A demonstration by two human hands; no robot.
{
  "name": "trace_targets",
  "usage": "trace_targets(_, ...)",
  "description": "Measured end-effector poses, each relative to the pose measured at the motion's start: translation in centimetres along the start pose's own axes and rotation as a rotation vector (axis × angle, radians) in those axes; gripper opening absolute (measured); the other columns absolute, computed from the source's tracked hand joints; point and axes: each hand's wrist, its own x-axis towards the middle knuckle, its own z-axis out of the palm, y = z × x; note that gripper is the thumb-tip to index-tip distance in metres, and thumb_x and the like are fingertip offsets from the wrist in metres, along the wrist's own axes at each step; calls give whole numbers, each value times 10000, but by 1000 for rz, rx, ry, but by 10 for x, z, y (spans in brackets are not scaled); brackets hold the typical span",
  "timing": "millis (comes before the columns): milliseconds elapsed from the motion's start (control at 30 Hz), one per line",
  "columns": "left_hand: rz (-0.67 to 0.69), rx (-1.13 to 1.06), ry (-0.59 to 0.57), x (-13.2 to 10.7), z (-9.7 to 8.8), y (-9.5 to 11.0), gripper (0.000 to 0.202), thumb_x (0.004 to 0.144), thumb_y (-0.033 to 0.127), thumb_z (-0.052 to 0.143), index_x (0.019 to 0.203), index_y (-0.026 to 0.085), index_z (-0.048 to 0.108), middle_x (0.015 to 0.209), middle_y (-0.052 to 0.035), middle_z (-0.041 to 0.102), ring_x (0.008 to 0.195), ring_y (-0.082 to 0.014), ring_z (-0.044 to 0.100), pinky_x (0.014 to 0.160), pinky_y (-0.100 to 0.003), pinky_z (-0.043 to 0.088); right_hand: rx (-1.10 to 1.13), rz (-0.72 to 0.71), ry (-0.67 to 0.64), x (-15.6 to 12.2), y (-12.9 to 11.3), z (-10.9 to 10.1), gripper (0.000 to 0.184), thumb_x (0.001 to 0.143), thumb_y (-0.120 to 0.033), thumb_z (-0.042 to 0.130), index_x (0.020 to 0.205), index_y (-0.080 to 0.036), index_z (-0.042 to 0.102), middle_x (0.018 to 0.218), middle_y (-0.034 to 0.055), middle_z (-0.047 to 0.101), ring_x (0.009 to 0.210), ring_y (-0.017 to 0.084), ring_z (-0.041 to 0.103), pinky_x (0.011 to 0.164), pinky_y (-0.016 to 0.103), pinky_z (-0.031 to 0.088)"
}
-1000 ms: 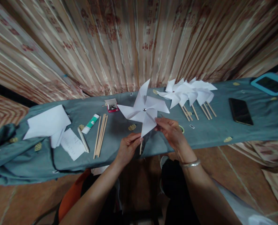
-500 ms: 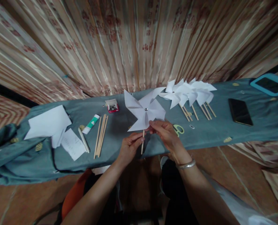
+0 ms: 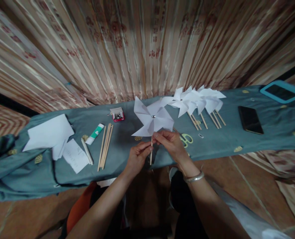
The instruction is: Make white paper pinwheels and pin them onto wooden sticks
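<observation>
A white paper pinwheel (image 3: 159, 118) with a silver pin at its centre stands upright on a thin wooden stick, above the near part of the table. My left hand (image 3: 137, 156) is closed round the stick, below the paper blades. Just under the blades, my right hand (image 3: 171, 144) pinches the same stick with thumb and fingers, wearing a bracelet at the wrist. Behind and to the right lie several other white pinwheels (image 3: 184, 101) in an overlapping row, their sticks pointing toward me.
Left on the cloth-covered table (image 3: 127, 152) are loose wooden sticks (image 3: 107, 146), a red box of pins (image 3: 117, 115), a green-and-white glue stick or tube (image 3: 95, 133), a white roll (image 3: 87, 151) and paper sheets (image 3: 50, 129). Rightward are green-handled scissors (image 3: 187, 139), a black phone (image 3: 250, 119) and a blue-framed tablet (image 3: 281, 92).
The blades have turned slightly on the pin. My right hand has dropped from the lower blade to the stick, while my left hand keeps its grip. The view has shifted a little.
</observation>
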Motion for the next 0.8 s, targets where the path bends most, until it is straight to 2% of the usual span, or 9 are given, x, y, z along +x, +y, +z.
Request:
trace_targets(67,-11,-13,24,2,1,0,253,668,371,783,865,213,798,816,-29,729,760,-170,620,760,-297,484,-66,-18,-10,-2,1,-1,348,759,-546,698,642,-218,710,624,8,679,586,139,562,585,274,425)
trace_targets(233,-59,-70,87,7,4,8,298,660,377,797,893,192,790,869,-47,754,886,-209,654,877,-344,485,-277,-66,-2,-7,2,-4,325,783,-524,689,708,-210,725,630,6,688,577,147,585,551,263,399)
trace_targets(433,-95,-201,187,19,7,12,358,612,348,826,925,180,784,840,-46,736,767,-137,623,769,-271,471,-573,-70,-63,-12,0,-10,343,826,-535,646,715,-222,728,657,17,707,604,157,611,569,268,376)
trace_targets(567,-123,-275,197,24,12,14,399,559,346,858,912,176,785,801,-44,731,721,-117,600,724,-255,462,-594,-46,-102,-14,3,-13,321,833,-518,643,728,-229,735,690,19,728,613,159,621,573,267,372)
trace_targets(800,-143,-336,180,27,25,19,410,495,355,891,852,180,787,779,-37,731,702,-110,597,719,-254,466,-554,-54,-104,-16,10,-17,217,841,-400,648,744,-227,733,661,1,707,595,144,596,566,256,371)
